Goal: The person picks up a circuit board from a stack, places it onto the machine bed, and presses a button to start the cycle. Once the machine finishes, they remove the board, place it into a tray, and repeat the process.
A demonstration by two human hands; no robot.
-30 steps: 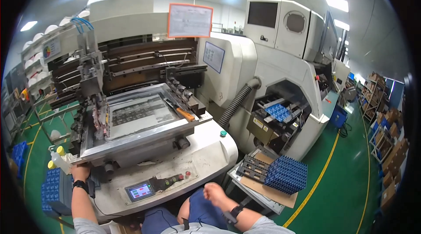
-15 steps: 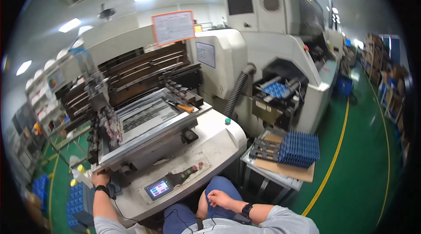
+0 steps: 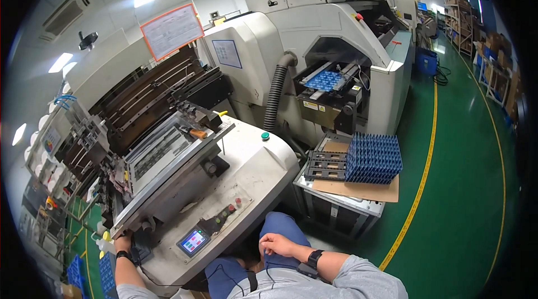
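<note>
My left hand (image 3: pixel 123 242) reaches to the near left corner of the white printing machine (image 3: pixel 255 184), beneath the metal frame's edge. Its fingers are mostly hidden there, so what they touch cannot be made out. My right hand (image 3: pixel 278 245) rests over my thigh, fingers loosely curled with nothing visible in them. The framed stencil (image 3: pixel 162 150) lies tilted on top of the machine, and an orange-handled tool (image 3: pixel 198 133) sits at its far right. In front are a small touch screen (image 3: pixel 194 241) and several round buttons (image 3: pixel 231 208).
To the right, a low table (image 3: pixel 358 206) bears cardboard and a stack of blue ribbed trays (image 3: pixel 374 159). Behind it, a blue patterned panel (image 3: pixel 325 80) sits in a second machine's opening. A ribbed grey hose (image 3: pixel 276 94) hangs between the machines. Shelves (image 3: pixel 462 24) line the far right aisle.
The view has swung to the right, so the machines appear shifted leftward. My left hand stays at the machine's corner, and my right hand remains over my thigh.
</note>
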